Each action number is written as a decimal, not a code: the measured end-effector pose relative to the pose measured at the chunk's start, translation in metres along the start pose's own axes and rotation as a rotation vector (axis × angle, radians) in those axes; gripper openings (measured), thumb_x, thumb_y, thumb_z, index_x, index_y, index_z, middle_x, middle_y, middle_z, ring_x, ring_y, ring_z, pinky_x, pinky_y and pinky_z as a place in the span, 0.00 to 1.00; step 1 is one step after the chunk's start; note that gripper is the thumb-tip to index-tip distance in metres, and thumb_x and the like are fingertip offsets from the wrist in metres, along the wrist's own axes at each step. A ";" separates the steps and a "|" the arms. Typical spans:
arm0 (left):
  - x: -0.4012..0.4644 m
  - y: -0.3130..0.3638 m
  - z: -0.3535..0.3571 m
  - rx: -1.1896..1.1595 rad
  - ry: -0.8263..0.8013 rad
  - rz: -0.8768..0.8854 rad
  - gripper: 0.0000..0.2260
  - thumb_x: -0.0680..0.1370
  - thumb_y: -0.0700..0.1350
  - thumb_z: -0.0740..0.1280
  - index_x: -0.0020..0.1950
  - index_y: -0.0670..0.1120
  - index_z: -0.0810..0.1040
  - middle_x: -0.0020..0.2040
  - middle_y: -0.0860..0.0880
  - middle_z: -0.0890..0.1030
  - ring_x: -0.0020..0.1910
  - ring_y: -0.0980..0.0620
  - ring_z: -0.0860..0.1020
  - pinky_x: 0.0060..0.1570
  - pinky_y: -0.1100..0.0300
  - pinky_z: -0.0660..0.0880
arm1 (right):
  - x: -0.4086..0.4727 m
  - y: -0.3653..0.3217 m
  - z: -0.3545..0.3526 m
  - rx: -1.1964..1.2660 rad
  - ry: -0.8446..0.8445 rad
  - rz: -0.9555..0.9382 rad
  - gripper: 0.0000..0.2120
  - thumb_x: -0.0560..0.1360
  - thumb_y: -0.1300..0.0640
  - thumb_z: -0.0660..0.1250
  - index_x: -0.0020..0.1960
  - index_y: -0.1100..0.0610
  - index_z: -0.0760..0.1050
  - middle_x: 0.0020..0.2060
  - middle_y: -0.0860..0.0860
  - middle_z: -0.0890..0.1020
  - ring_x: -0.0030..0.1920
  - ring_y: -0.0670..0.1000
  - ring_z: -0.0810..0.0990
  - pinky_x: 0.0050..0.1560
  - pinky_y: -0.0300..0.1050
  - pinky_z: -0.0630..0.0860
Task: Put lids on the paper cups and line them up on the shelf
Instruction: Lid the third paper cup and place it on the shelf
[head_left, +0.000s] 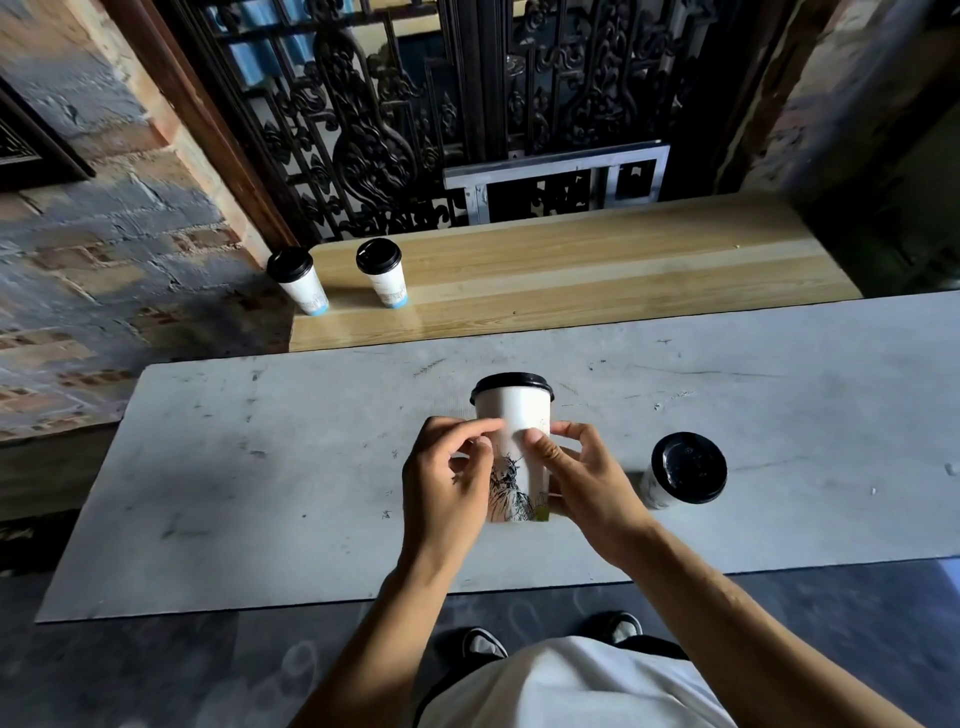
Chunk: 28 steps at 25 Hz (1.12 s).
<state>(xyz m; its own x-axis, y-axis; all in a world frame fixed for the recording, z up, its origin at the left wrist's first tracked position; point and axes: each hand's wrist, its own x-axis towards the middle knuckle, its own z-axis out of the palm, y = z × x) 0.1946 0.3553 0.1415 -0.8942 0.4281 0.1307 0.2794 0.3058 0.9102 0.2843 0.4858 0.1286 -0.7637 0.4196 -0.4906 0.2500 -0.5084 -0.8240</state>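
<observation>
A white paper cup (514, 421) with a black lid and a dark drawing on its side is held above the grey table (260, 467). My left hand (447, 483) touches its left side with the fingertips. My right hand (587, 483) grips its lower right side, thumb on the front. A second lidded cup (683, 470) stands on the table just right of my right hand. Two more lidded cups (298, 278) (383, 275) stand side by side at the left end of the wooden shelf (597, 270).
Behind the shelf rises a dark carved screen (415, 104), with a metal frame (561, 176) leaning against it. A brick wall (93, 218) runs along the left. The shelf's long stretch right of the two cups holds nothing. My shoes (483, 644) show below the table edge.
</observation>
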 end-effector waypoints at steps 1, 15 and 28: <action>-0.001 0.000 0.000 -0.030 -0.012 -0.022 0.09 0.77 0.47 0.68 0.53 0.52 0.86 0.49 0.53 0.80 0.47 0.54 0.82 0.44 0.58 0.81 | 0.000 -0.002 0.000 -0.011 0.013 -0.003 0.31 0.70 0.44 0.73 0.66 0.57 0.67 0.53 0.63 0.86 0.43 0.57 0.85 0.42 0.53 0.84; 0.003 -0.004 -0.006 -0.032 -0.040 -0.012 0.15 0.77 0.34 0.72 0.54 0.54 0.85 0.52 0.51 0.82 0.51 0.55 0.83 0.51 0.66 0.79 | 0.012 -0.003 -0.018 0.135 -0.003 -0.021 0.16 0.83 0.62 0.62 0.70 0.61 0.74 0.60 0.62 0.85 0.51 0.60 0.85 0.53 0.52 0.81; 0.009 -0.004 -0.003 -0.121 0.020 -0.115 0.07 0.77 0.41 0.70 0.52 0.50 0.84 0.50 0.51 0.86 0.51 0.55 0.83 0.52 0.50 0.84 | 0.017 -0.020 -0.017 0.119 -0.162 -0.085 0.17 0.83 0.66 0.57 0.66 0.60 0.80 0.51 0.57 0.87 0.50 0.52 0.84 0.53 0.45 0.79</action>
<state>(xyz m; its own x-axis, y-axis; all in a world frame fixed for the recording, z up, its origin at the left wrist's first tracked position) 0.1844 0.3555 0.1405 -0.9250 0.3788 0.0297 0.1317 0.2464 0.9602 0.2768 0.5163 0.1322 -0.8670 0.3433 -0.3611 0.1162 -0.5654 -0.8166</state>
